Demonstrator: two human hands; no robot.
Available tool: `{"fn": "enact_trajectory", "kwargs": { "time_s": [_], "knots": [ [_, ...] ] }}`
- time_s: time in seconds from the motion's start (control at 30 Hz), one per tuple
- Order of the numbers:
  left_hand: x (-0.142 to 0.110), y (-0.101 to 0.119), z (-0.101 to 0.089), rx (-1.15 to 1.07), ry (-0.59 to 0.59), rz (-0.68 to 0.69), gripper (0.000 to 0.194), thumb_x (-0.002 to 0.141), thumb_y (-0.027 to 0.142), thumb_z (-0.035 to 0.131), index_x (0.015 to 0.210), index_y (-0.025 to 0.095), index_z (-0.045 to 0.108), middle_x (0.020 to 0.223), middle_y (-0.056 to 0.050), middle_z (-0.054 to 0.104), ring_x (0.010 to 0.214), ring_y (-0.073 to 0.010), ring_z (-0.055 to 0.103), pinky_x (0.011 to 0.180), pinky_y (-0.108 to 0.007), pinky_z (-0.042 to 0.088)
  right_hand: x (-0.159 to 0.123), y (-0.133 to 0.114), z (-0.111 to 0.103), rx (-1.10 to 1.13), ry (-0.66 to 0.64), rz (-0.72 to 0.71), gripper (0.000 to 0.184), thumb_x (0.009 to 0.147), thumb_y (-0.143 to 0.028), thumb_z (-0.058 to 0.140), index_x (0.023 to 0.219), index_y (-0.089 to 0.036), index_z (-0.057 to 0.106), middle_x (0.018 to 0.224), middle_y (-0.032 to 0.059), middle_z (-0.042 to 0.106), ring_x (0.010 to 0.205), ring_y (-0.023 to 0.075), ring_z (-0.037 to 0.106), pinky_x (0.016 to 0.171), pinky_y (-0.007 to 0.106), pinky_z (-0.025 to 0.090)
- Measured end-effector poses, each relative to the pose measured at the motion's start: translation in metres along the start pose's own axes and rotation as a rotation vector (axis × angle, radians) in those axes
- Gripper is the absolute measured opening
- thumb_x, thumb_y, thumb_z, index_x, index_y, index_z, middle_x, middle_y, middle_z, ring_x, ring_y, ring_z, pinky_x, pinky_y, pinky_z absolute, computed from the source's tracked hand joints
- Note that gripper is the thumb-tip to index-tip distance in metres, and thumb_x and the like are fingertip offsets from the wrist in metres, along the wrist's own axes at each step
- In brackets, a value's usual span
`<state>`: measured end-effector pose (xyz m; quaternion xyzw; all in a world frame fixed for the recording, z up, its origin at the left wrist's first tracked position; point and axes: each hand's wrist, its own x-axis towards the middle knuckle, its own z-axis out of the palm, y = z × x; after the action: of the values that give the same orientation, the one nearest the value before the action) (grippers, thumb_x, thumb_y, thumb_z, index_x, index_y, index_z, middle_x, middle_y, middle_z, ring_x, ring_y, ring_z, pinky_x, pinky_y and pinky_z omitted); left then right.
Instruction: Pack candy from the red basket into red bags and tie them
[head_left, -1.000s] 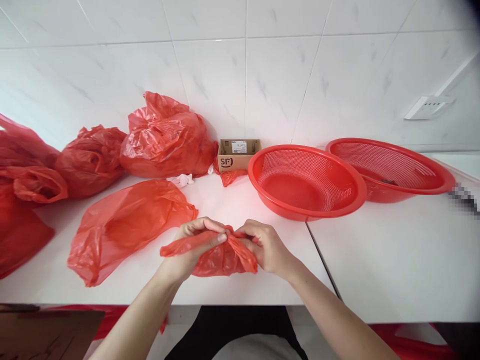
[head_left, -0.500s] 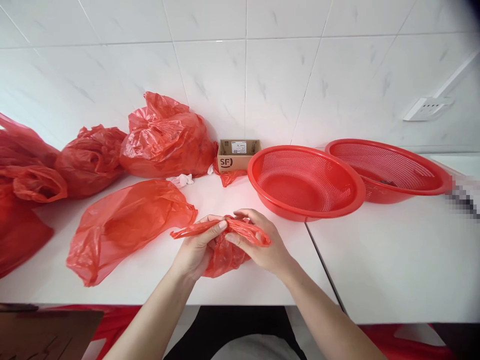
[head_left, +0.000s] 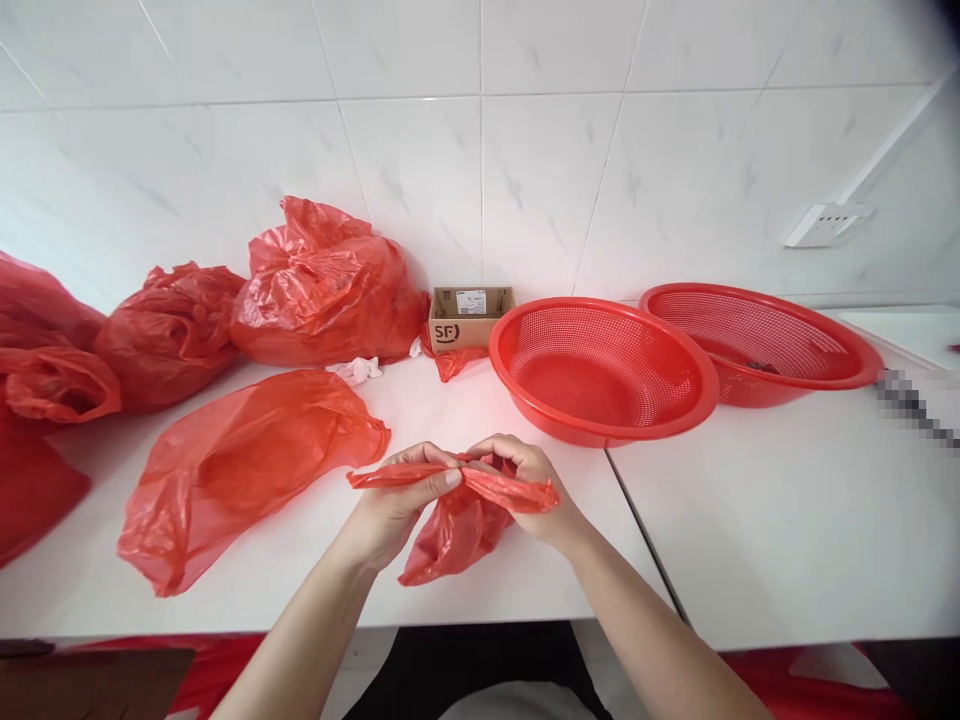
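Observation:
A small red plastic bag [head_left: 450, 525] hangs crumpled between my two hands just above the white counter [head_left: 787, 520]. My left hand [head_left: 397, 500] pinches a twisted strip of the bag with thumb and fingers. My right hand [head_left: 529, 485] is curled closed on the same strip, which runs across its fingers to the right. The hands nearly touch each other. The bag's body droops below them toward the counter's front edge.
A flat red bag [head_left: 240, 470] lies to the left. Stuffed red bags [head_left: 326, 285] [head_left: 169, 330] sit along the tiled wall. A small cardboard box [head_left: 466, 318] and two red colander baskets [head_left: 604, 365] [head_left: 757, 335] stand behind. A wall socket [head_left: 825, 222] is at right.
Both hands kept hold of the small bag, twisting its top into a thinner strip. The bag's body now hangs lower between them.

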<state>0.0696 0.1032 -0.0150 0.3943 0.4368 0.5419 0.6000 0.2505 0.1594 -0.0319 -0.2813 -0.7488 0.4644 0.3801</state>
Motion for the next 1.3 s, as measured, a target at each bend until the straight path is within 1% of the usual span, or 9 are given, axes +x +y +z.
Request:
{"fn": "enact_trajectory", "kwargs": {
  "time_s": [0.1,0.3,0.53,0.63,0.73,0.9,1.0,1.13,1.3],
  "knots": [
    [-0.002,0.0,0.003,0.139,0.014,0.06,0.013,0.076,0.023,0.078,0.077,0.018,0.066,0.082,-0.002,0.071,0.079,-0.0152,0.065,0.078,-0.028,0.049,0.001,0.001,0.009,0.005,0.049,0.068,0.013,0.088,-0.031,0.062,0.089,-0.02,0.068,0.088,0.0026,0.067,0.075,0.0147,0.06,0.068,0.028,0.047],
    [-0.005,-0.008,0.013,0.325,0.149,0.286,0.032,0.083,0.022,0.069,0.074,0.023,0.038,0.082,0.002,0.069,0.072,-0.013,0.064,0.066,-0.025,0.05,-0.007,-0.003,0.019,-0.219,0.259,-0.06,0.006,0.084,-0.021,0.059,0.078,-0.021,0.061,0.077,0.0013,0.063,0.073,0.0161,0.056,0.065,0.028,0.044],
    [0.002,-0.026,0.012,0.579,0.369,0.516,0.018,0.085,0.017,0.062,0.081,0.024,0.046,0.088,-0.002,0.067,0.082,-0.0179,0.066,0.072,-0.031,0.052,-0.012,-0.008,0.033,-0.329,0.292,-0.098,0.009,0.078,-0.012,0.057,0.079,-0.02,0.059,0.078,0.0029,0.061,0.067,0.0161,0.056,0.062,0.029,0.045],
    [0.002,-0.029,0.012,0.55,0.406,0.605,0.015,0.084,0.02,0.063,0.087,0.025,0.05,0.093,-0.002,0.067,0.086,-0.0182,0.067,0.077,-0.033,0.052,-0.014,-0.014,0.037,-0.197,0.26,-0.079,0.009,0.087,-0.018,0.054,0.085,-0.02,0.063,0.084,0.0042,0.064,0.072,0.0158,0.059,0.067,0.029,0.047],
    [0.001,-0.027,0.01,0.556,0.403,0.665,0.016,0.083,0.02,0.065,0.092,0.026,0.053,0.095,-0.001,0.066,0.086,-0.0183,0.066,0.077,-0.032,0.052,-0.014,-0.016,0.033,0.149,0.093,0.021,0.018,0.095,-0.031,0.052,0.097,-0.02,0.065,0.09,0.0048,0.067,0.079,0.0156,0.063,0.072,0.029,0.05],
    [0.001,-0.022,0.006,0.659,0.312,0.679,0.017,0.079,0.02,0.069,0.094,0.026,0.062,0.091,-0.002,0.065,0.08,-0.0189,0.065,0.072,-0.031,0.051,-0.006,-0.013,0.017,0.383,0.041,0.161,0.026,0.088,-0.043,0.063,0.095,-0.018,0.066,0.087,0.0029,0.068,0.078,0.0145,0.062,0.074,0.028,0.05],
    [0.0,-0.015,0.003,0.716,0.299,0.664,0.016,0.08,0.022,0.068,0.095,0.026,0.067,0.091,-0.002,0.069,0.08,-0.0189,0.065,0.073,-0.029,0.049,0.001,-0.02,0.004,0.255,-0.034,0.125,0.023,0.088,-0.039,0.064,0.096,-0.019,0.07,0.089,0.0031,0.07,0.081,0.0152,0.063,0.074,0.028,0.05],
    [-0.003,-0.002,-0.009,0.859,0.148,0.49,0.013,0.084,0.029,0.065,0.095,0.026,0.07,0.085,-0.001,0.073,0.071,-0.0174,0.067,0.064,-0.025,0.049,0.012,-0.037,-0.01,-0.113,-0.123,0.021,0.011,0.088,-0.029,0.064,0.083,-0.021,0.07,0.08,-0.0003,0.071,0.073,0.0139,0.062,0.067,0.027,0.046],
    [-0.001,0.01,-0.024,0.887,-0.013,0.375,0.016,0.089,0.033,0.061,0.1,0.025,0.069,0.086,-0.002,0.073,0.078,-0.0182,0.069,0.068,-0.025,0.051,0.026,-0.053,-0.018,-0.848,-0.22,-0.423,0.015,0.087,-0.012,0.055,0.078,-0.018,0.066,0.076,0.0029,0.07,0.066,0.0157,0.055,0.062,0.031,0.034]
  ]
}}
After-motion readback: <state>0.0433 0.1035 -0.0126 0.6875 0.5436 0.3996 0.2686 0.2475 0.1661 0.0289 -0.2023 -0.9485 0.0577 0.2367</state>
